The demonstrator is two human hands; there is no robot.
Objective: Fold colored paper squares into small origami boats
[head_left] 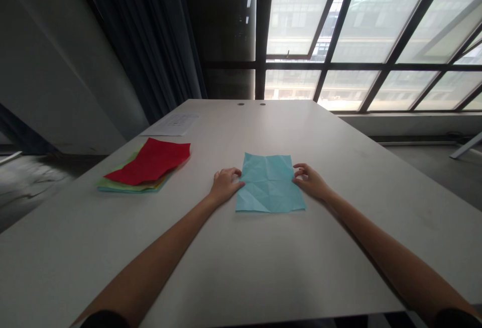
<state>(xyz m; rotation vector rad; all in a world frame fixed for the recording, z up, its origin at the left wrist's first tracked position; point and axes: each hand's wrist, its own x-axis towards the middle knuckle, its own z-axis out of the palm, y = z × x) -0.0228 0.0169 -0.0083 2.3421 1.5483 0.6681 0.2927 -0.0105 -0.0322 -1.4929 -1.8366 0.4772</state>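
A square sheet of light blue paper (269, 185) lies on the white table in front of me, marked by crossing creases that meet near its middle. At its left edge, my left hand (226, 183) rests with thumb and forefinger apart, their tips touching the paper's side. Across from it, my right hand (312, 182) is at the right edge, fingers loosely curved and spread, the thumb tip against the paper. Neither hand lifts the sheet. The undersides of both hands are hidden.
Left of my hands lies a stack of coloured paper, with a red sheet (152, 161) on top and green sheets (109, 183) beneath. Behind it is a printed white sheet (173, 124). The white table (259, 257) reaches toward a dark curtain (150, 36) and windows (301, 11).
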